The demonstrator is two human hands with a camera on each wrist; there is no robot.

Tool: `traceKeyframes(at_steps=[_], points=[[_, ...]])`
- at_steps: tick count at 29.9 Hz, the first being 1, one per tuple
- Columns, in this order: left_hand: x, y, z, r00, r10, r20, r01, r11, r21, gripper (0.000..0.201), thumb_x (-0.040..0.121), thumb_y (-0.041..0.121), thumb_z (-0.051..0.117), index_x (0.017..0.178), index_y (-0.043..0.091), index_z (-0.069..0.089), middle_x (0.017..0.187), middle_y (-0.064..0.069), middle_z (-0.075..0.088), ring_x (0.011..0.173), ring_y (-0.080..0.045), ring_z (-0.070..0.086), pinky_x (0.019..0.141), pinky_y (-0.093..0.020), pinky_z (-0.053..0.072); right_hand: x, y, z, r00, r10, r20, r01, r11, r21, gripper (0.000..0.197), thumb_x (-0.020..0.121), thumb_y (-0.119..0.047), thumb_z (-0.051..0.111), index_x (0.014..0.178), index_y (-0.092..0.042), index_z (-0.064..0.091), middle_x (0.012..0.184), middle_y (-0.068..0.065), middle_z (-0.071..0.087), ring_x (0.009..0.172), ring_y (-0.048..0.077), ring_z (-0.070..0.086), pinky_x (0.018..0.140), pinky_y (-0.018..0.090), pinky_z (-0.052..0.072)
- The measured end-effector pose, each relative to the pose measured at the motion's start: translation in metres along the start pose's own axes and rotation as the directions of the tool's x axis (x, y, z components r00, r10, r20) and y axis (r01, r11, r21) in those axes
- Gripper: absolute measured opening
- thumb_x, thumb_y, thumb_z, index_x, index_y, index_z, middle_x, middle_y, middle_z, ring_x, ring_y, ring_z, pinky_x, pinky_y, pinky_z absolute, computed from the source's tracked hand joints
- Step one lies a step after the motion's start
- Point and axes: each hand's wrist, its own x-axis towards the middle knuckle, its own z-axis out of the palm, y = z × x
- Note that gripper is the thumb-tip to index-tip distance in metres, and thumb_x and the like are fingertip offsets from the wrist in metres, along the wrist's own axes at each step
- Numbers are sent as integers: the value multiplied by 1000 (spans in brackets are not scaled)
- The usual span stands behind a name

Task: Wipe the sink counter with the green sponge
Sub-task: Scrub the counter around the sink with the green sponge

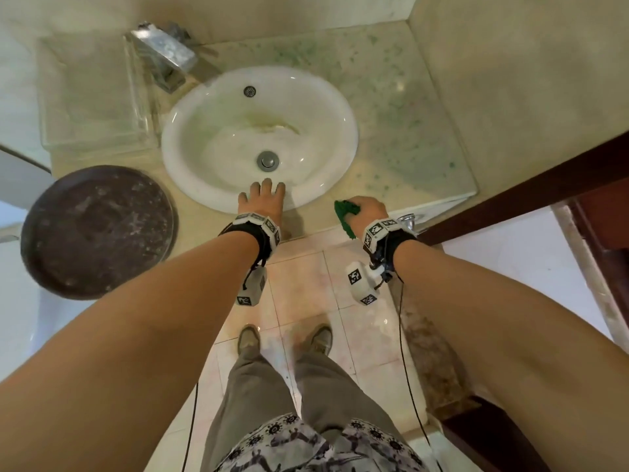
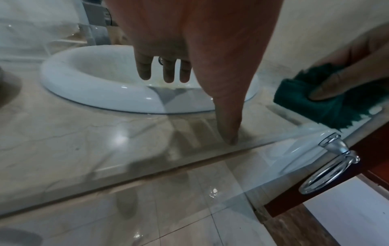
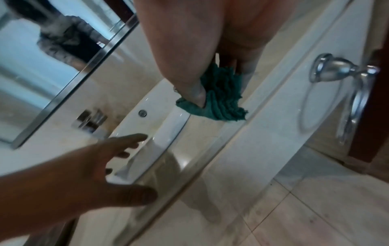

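The green sponge [image 1: 345, 214] [image 2: 328, 106] [image 3: 221, 98] lies on the beige stone counter [image 1: 401, 131] near its front edge, right of the white sink basin [image 1: 258, 137]. My right hand [image 1: 367, 209] [image 3: 200, 69] grips the sponge from above, thumb pressed into its side. Green specks and smears cover the counter to the right of the basin. My left hand [image 1: 263, 202] [image 2: 189, 69] rests on the basin's front rim with fingers straight and spread, holding nothing; its thumb tip touches the counter [image 2: 230, 138].
A chrome faucet [image 1: 166, 52] stands at the back left of the basin. A round dark lid [image 1: 98, 229] sits at the left. A chrome towel ring [image 2: 328, 168] [image 3: 345, 93] hangs below the counter's right front. A dark wooden frame [image 1: 531, 192] borders the right.
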Motion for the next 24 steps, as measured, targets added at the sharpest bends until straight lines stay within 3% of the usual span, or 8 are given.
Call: traceKeyframes(at_steps=[3,6,9,12,16,19,21,24], points=[[2,8,4,999,8,53,-10,999,36,108,61,51,85,145,24,23,145,-11,28,133,-34,29,105,-54,33,3,-3,6,990,-142,-14,140,987,-75,39,87,-8,57,125,-14,63,123,13,62,110,31,59,93,33,50],[2,13,7,999,-8,46,5,998,55,110,62,51,85,147,22,21,144,-11,30,132,-35,31,104,-57,36,4,-17,30,954,-293,65,300,943,-147,35,85,-9,61,119,-17,67,116,11,62,105,29,59,88,29,46],[3,14,7,999,-4,37,1,997,80,112,61,51,86,147,21,21,144,-11,30,131,-36,31,101,-57,39,4,-26,52,931,-329,156,354,918,-177,36,83,-12,66,118,-20,68,115,7,63,106,27,60,92,30,48],[3,16,4,999,-1,50,-4,995,101,112,60,51,87,146,21,23,143,-10,30,129,-36,33,97,-56,43,6,-28,54,943,-311,116,324,939,-120,34,82,-11,65,115,-17,69,114,8,65,103,27,60,90,29,49],[4,18,-3,997,-6,75,-2,995,100,104,58,48,89,139,20,31,137,-8,34,124,-34,36,90,-52,47,20,-25,29,976,-143,-167,168,974,150,27,85,-10,60,112,-9,65,115,11,63,103,26,60,88,29,49],[5,16,-4,997,-6,75,-2,995,100,102,56,50,89,136,18,34,134,-7,37,122,-34,38,88,-51,48,45,-23,7,955,-58,-292,113,978,176,26,89,-6,55,114,-7,61,120,13,58,107,27,58,87,23,42],[6,15,-3,997,-3,79,-5,995,97,102,56,51,89,136,18,34,134,-6,38,122,-34,39,90,-53,48,63,-24,-3,948,-54,-313,100,986,132,28,91,-6,52,118,-5,60,123,15,55,109,28,57,88,21,40],[7,14,-2,996,3,84,-10,996,86,103,55,52,89,136,18,34,134,-6,38,122,-35,39,92,-55,47,82,-29,-5,973,-45,-227,58,997,50,28,94,-12,47,119,-6,60,125,18,52,108,31,56,90,26,43]])
